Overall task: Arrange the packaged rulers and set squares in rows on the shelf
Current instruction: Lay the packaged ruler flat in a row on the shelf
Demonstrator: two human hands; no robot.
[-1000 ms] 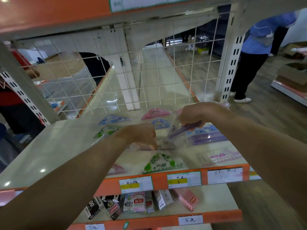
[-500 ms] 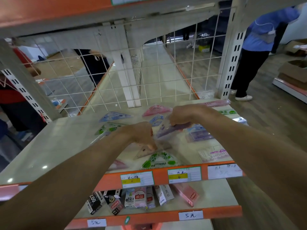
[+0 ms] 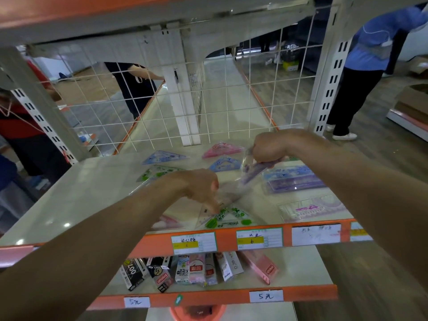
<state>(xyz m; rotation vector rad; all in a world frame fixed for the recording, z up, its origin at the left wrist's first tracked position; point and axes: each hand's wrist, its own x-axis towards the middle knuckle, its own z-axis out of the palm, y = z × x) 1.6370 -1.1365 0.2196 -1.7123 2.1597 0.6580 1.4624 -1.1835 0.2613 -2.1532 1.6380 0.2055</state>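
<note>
Packaged set squares lie in rows on the pale shelf [image 3: 88,195]: a blue one [image 3: 163,157], a pink one [image 3: 222,149], a second blue one [image 3: 224,163] and a green one [image 3: 159,171] at the back. At the front edge lies a green set [image 3: 228,218], with a pink pack [image 3: 170,222] partly hidden under my left arm. My right hand [image 3: 269,145] grips a purple packaged ruler set [image 3: 251,171], tilted above the shelf. My left hand [image 3: 200,188] pinches a clear set-square pack [image 3: 209,210] lying on the front green set.
A blue and purple ruler box [image 3: 293,179] and a pink ruler pack [image 3: 311,208] lie at the right. A white wire grid [image 3: 208,100] backs the shelf. Boxed pens [image 3: 185,268] fill the lower shelf. People stand behind the grid and at the right.
My right hand has lifted the purple pack a little up and back. My left hand has stayed over the clear pack at the front.
</note>
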